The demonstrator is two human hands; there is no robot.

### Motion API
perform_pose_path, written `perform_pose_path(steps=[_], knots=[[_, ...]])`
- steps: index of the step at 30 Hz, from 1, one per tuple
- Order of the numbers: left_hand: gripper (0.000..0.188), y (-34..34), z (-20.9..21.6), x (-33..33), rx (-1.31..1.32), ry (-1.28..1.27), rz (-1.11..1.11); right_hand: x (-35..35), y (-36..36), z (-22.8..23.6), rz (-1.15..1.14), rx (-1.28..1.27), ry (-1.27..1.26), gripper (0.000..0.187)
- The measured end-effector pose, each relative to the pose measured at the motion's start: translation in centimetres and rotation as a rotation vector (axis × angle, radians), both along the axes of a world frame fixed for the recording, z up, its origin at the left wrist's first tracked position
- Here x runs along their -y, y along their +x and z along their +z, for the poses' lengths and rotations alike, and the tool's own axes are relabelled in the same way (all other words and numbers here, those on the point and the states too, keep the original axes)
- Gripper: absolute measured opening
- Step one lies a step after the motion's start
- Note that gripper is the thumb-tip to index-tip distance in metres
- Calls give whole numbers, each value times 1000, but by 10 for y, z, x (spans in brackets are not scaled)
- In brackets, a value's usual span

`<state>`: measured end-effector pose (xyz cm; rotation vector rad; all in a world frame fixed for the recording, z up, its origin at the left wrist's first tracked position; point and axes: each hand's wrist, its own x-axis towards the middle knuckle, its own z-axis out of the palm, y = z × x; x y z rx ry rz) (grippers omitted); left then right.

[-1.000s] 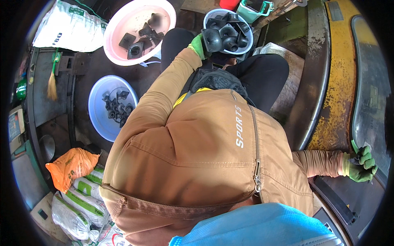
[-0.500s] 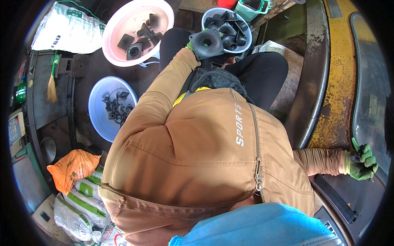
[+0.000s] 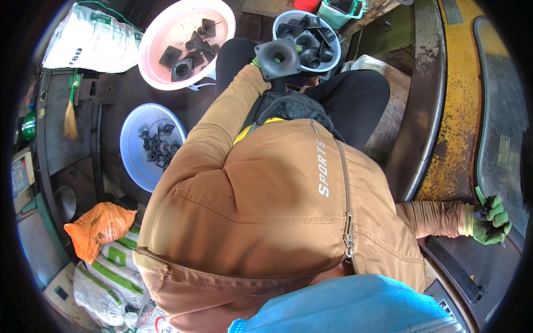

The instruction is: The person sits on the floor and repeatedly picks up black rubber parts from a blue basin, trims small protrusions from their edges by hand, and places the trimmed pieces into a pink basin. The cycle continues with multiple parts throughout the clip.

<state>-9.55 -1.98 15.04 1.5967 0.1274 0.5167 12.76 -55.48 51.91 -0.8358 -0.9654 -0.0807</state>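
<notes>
My left hand (image 3: 256, 62), in a green glove and mostly hidden, is closed on a black flanged funnel (image 3: 279, 57). This piece has a square flange with corner holes and a round opening in the middle. It is held above my lap, beside the white-blue basin (image 3: 337, 60) of similar black parts (image 3: 307, 39). Far out on the right, my gloved right hand (image 3: 489, 221) is closed around a slim tool (image 3: 479, 193) with a green end; its kind cannot be made out. That hand is near the dark panel of a yellow machine.
A pink basin (image 3: 149, 58) at upper left and a blue basin (image 3: 124, 145) below it hold more black parts. The rusty yellow machine (image 3: 444, 133) stands on the right. White-green sacks (image 3: 114, 277) and an orange bag (image 3: 100, 227) lie at lower left. A green container (image 3: 335, 18) stands at the top.
The flanged funnel in my left hand has shifted slightly left and turned a little. A black part in the pink basin, blurred before, now lies still. My right hand has stayed in place.
</notes>
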Motion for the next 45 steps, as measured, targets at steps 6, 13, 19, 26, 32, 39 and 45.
perform_pose_path(steps=[6, 13, 19, 26, 32, 39, 45], knots=[[20, 1, -12, -5, 39, 135, -22, 7, 5, 0, 24, 15, -19, 27], [15, 14, -34, -9, 46, -404, -151, 9, 2, -5, 11, -3, -4, 26], [30, 9, -14, -9, 4, -914, -41, -17, -17, -1, 119, -28, 21, 30], [55, 23, 84, 20, -161, -878, 95, -179, -61, -88, -602, -569, -643, 46], [83, 36, 163, 59, 77, 444, 301, -313, -92, -176, 175, -814, -884, 25], [68, 16, 177, 47, 72, -488, 42, -322, -99, -176, 501, -994, -657, 24], [54, 15, 159, 58, 100, -1481, -334, -340, -102, -198, 564, -1011, -745, 21]])
